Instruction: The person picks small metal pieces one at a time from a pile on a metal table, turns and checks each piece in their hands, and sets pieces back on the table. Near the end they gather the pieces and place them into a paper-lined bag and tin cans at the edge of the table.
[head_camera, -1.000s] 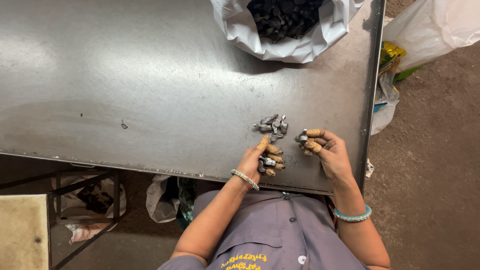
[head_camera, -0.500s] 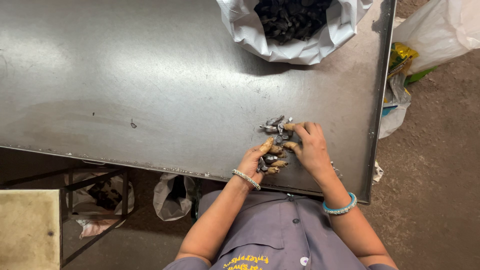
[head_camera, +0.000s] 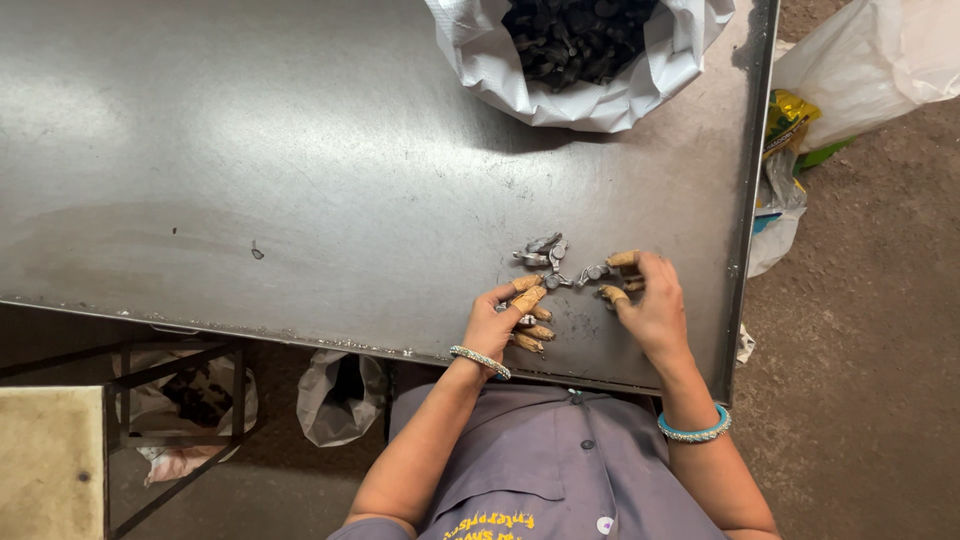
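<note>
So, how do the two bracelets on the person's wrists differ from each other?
The bracelet on the left wrist is pale and silvery, while the bracelet on the right wrist is turquoise blue. The left one looks thinner; the right one looks a little thicker. The left one lies over the edge of the metal table; the right one is off the table, above the grey shirt. Both are single round bands worn close to the hand.

worktop (head_camera: 250, 150): grey sheet metal, scuffed, dull glare at left | far edge: white sack (head_camera: 590, 95) folded open, filled with dark small parts, perhaps metal | near front right: small cluster of grey metal pieces (head_camera: 545, 252) lying loose on the surface | small dark mark (head_camera: 257, 252) left of centre
</note>
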